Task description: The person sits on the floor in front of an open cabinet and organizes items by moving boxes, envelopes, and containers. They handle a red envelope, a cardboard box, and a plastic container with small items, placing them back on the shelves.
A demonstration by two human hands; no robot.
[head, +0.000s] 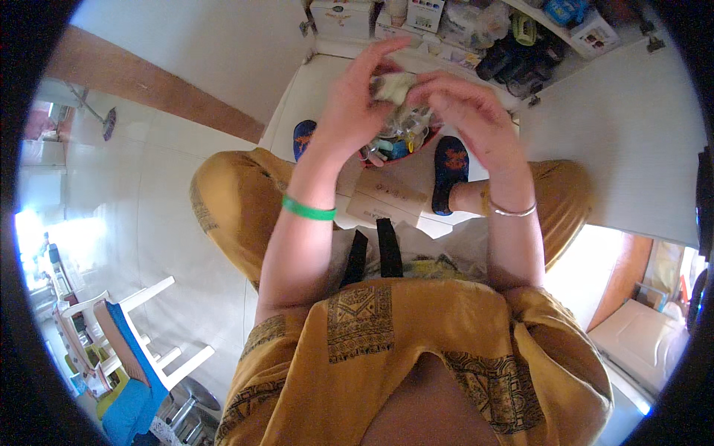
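My left hand [360, 103], above a green wristband, and my right hand [466, 106], above a thin metal bangle, meet over a red-rimmed container [401, 160]. Between them is a pale, crumpled item [395, 86], blurred; my left fingers curl around its side and my right fingertips touch its other edge. Clear plastic pieces [413, 122] lie just below it, with small mixed items in the container. Its far side is hidden by my hands. A flat cardboard box [387, 195] bearing print lies on the floor nearer to me.
Ahead, an open cabinet holds boxes [341, 19], plastic bags [474, 25] and black items [521, 61]. Its open door [608, 139] stands at the right. My slippered feet flank the container. A white chair with a blue cover [131, 345] stands at the lower left.
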